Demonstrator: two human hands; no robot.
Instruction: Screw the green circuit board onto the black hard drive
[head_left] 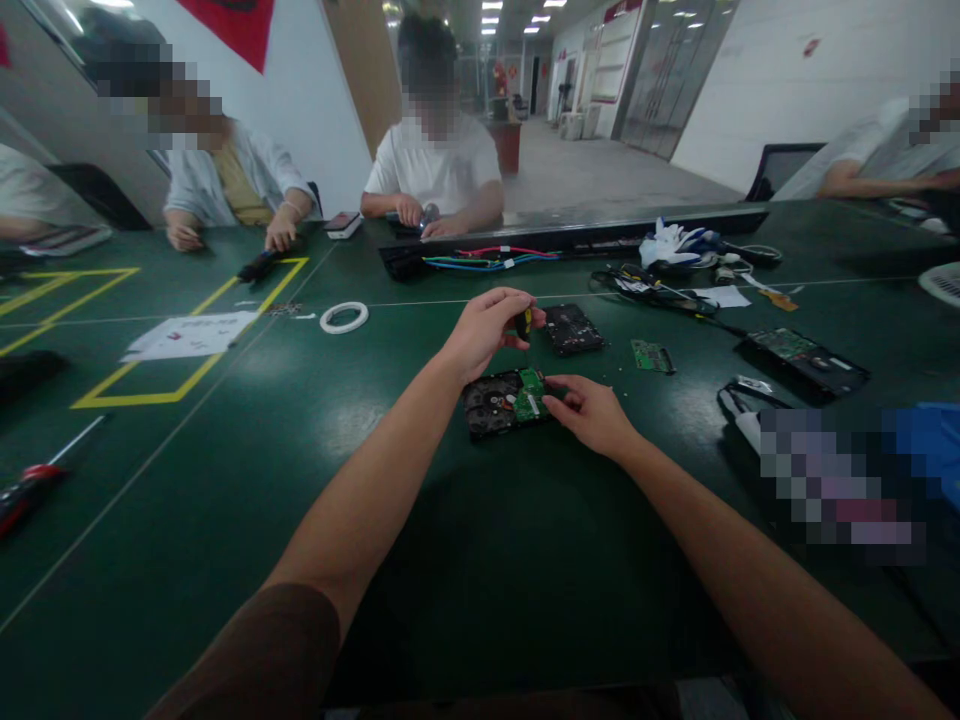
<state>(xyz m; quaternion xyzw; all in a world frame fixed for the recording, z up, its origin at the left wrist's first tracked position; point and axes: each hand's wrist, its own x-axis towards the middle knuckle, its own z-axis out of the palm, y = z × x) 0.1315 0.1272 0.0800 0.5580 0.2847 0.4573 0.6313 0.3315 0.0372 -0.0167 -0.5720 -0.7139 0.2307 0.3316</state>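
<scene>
My left hand [489, 332] grips the driver [523, 322]; my right hand [590, 412], half-open, touches the drive [491, 403]. Loose bracing could let it twist.

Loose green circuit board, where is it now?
In the head view, right of centre, the loose green circuit board lies on the table, beyond the right hand and just right of the farther black drive.

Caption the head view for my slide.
Left hand holding a screwdriver over a hard drive, right hand at the end with the green circuit board.
</scene>
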